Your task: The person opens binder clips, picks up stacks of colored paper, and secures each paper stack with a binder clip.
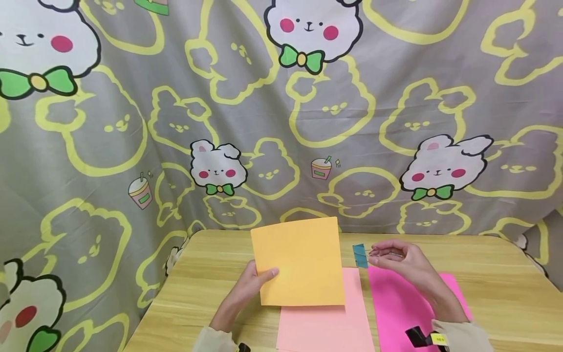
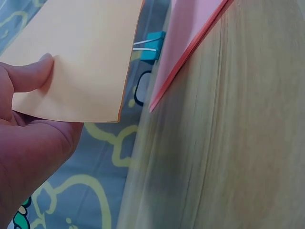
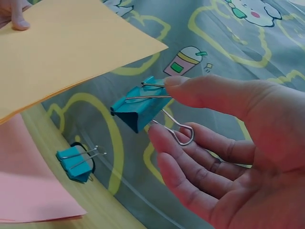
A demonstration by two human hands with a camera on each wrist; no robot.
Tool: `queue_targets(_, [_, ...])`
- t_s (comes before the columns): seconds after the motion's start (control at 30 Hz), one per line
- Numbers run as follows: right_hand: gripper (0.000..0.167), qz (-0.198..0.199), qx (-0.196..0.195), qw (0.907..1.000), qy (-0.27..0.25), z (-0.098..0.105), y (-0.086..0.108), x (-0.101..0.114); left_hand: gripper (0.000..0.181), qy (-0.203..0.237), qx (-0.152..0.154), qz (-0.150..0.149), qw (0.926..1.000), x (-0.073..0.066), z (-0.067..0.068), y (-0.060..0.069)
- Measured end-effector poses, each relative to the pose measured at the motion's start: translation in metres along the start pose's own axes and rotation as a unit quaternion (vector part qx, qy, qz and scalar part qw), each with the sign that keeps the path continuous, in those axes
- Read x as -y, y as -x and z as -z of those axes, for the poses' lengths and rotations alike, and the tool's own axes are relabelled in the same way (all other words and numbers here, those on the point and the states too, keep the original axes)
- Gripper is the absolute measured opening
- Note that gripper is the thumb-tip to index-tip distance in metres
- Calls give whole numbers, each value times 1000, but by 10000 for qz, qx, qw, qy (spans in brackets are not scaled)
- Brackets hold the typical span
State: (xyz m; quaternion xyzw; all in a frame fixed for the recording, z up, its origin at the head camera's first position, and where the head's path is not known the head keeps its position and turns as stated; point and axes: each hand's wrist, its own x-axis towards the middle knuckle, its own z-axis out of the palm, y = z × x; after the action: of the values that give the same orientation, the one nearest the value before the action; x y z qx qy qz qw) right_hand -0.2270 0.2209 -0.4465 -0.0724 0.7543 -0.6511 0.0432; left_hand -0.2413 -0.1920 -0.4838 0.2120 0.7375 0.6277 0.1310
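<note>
My left hand (image 1: 252,279) holds a small stack of yellow-orange paper (image 1: 299,264) by its lower left edge, thumb on the front face. The sheets are raised above the table, partly over pink paper (image 1: 325,332). To the right, my right hand (image 1: 409,261) pinches a teal binder clip (image 3: 140,107) by its wire handles, thumb on one and fingertips at the other. The clip is apart from the yellow-orange sheets. A second teal binder clip (image 3: 75,163) rests on the table near the pink paper, as the right wrist view shows.
Bright magenta paper (image 1: 391,313) lies on the wooden table (image 1: 193,274) under my right forearm. A grey patterned curtain (image 1: 264,122) hangs behind the table and along its left side.
</note>
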Motion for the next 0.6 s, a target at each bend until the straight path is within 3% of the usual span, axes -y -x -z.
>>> queue_targets(0.6, [37, 104, 101, 9995, -282, -13, -4, -6, 29, 63, -50, 56, 10000, 2, -4, -1])
